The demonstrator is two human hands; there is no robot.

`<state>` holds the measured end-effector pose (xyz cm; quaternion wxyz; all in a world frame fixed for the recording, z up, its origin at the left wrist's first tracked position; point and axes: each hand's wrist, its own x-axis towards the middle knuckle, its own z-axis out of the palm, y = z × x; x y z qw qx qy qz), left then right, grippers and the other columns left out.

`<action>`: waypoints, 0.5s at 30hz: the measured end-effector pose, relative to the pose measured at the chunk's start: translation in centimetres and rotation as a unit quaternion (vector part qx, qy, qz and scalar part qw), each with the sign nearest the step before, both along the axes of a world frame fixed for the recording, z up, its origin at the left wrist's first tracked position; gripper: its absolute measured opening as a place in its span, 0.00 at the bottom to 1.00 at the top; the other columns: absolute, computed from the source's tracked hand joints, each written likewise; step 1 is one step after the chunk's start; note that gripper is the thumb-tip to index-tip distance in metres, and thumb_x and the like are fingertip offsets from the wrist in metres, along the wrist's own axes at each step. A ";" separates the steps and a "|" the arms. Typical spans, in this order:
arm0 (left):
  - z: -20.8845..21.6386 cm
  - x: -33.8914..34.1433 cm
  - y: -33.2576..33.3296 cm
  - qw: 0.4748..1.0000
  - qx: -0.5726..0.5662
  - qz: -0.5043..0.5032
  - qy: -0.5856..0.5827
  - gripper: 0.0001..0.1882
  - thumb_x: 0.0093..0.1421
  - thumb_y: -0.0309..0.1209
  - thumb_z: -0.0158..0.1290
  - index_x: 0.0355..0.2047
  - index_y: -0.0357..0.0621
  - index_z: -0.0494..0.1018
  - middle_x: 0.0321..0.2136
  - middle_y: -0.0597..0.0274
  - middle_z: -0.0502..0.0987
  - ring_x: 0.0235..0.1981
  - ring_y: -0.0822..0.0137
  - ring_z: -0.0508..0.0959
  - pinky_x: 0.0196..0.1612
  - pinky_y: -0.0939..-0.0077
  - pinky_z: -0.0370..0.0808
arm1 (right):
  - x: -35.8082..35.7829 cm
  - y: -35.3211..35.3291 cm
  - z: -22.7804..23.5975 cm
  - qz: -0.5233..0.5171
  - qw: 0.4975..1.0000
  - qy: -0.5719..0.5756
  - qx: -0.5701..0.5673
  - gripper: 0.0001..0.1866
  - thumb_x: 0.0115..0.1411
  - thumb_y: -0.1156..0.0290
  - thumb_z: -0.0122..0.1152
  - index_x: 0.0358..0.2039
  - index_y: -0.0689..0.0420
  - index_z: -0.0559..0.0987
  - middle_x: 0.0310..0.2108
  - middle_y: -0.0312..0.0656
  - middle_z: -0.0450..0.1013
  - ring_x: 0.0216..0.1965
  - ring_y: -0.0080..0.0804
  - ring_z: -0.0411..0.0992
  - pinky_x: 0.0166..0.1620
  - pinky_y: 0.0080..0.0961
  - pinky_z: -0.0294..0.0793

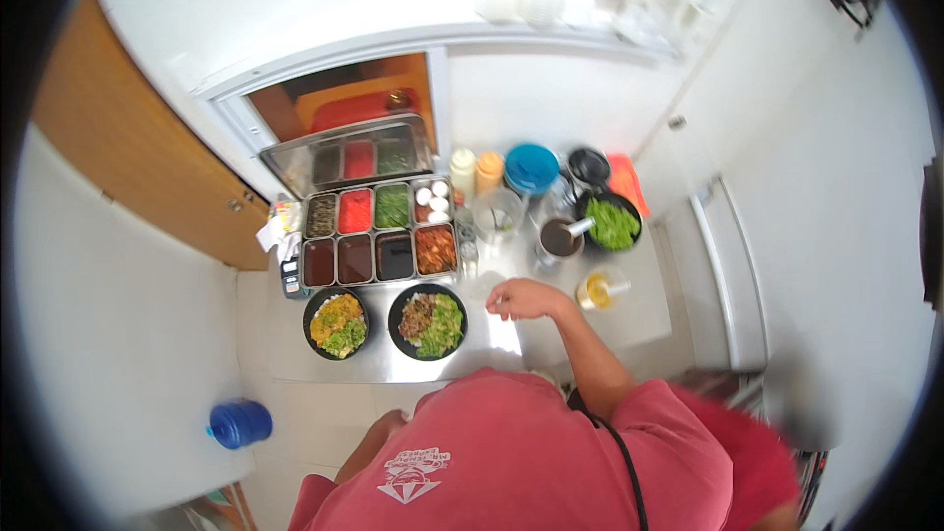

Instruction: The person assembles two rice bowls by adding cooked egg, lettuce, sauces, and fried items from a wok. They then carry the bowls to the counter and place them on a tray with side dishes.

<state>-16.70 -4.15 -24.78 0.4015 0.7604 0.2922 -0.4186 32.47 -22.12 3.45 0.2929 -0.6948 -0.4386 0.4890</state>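
Note:
My right hand [521,300] is over the steel counter with its fingers curled together; whatever they may hold is too small to make out. Just left of it sits a black bowl [440,326] with browned chopped meat and shredded lettuce. Farther left, another black bowl [337,323] holds a yellow-orange topping, greens and some white bits. Low beside my body, my left hand [391,420] shows only in part, its fingers hidden. Behind the bowls stands a steel topping tray [379,231] with sauces, chopped greens, a red topping, kimchi-like vegetables and white eggs, its lid raised.
Right of the tray are squeeze bottles [489,171], a blue-lidded tub [532,168], a sauce container [559,238] with a utensil, a lettuce bowl [612,223] and a yellow-filled cup [596,290]. A blue water jug [241,424] is at lower left. Blurred red clothing [733,442] appears at lower right.

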 end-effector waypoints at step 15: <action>0.4 11.3 -13.4 0.995 0.069 0.017 -0.075 0.36 0.52 0.63 0.52 0.44 0.42 0.82 0.38 0.46 0.83 0.39 0.48 0.83 0.46 0.57 0.77 | -3.3 -4.6 -4.0 0.347 0.935 0.041 0.069 0.22 0.68 0.54 0.52 0.38 0.64 0.79 0.33 0.49 0.79 0.35 0.41 0.76 0.41 0.37 0.74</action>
